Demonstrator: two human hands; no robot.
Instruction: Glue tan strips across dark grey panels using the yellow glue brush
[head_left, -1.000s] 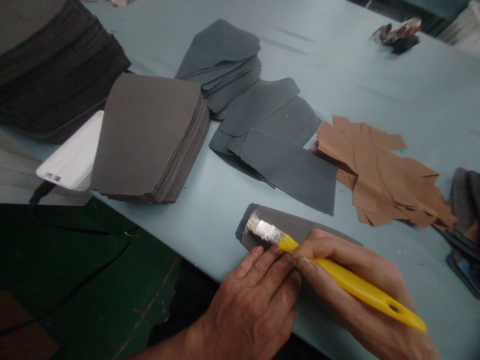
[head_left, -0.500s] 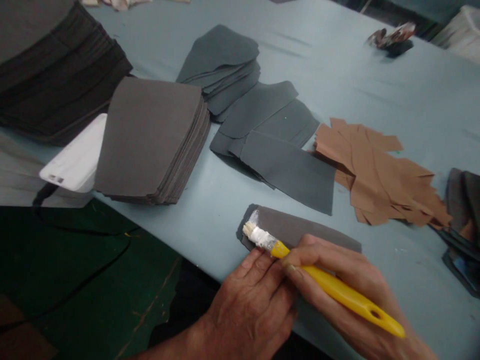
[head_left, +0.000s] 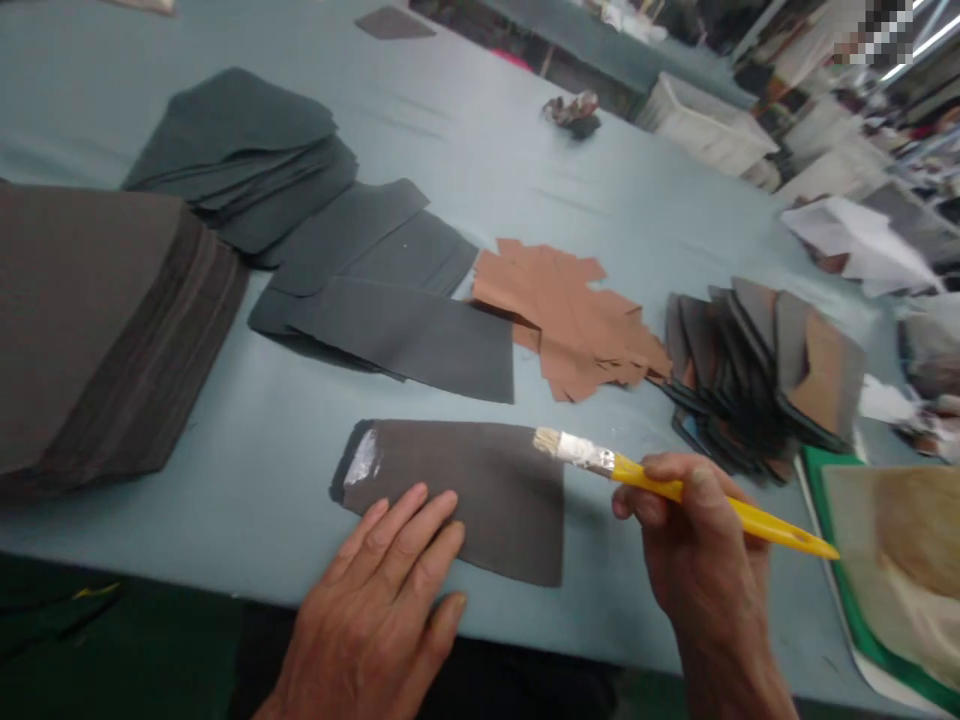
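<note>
A dark grey sheet piece lies flat on the table, with a white glue smear at its left end. My left hand rests open on its lower edge, fingers spread. My right hand is to the right of the piece, gripping a yellow-handled brush. The brush's pale bristles and white-caked ferrule point left and hang just past the piece's upper right corner, apparently not touching it.
The blue-grey table holds a tall dark stack, grey sheets, tan pieces and a dark pile. A green-rimmed board sits at lower right. White crates stand beyond the table.
The view has swung right, showing more of the room. The brush has lifted off the grey piece and moved right, revealing a white smear. My hands have separated.
</note>
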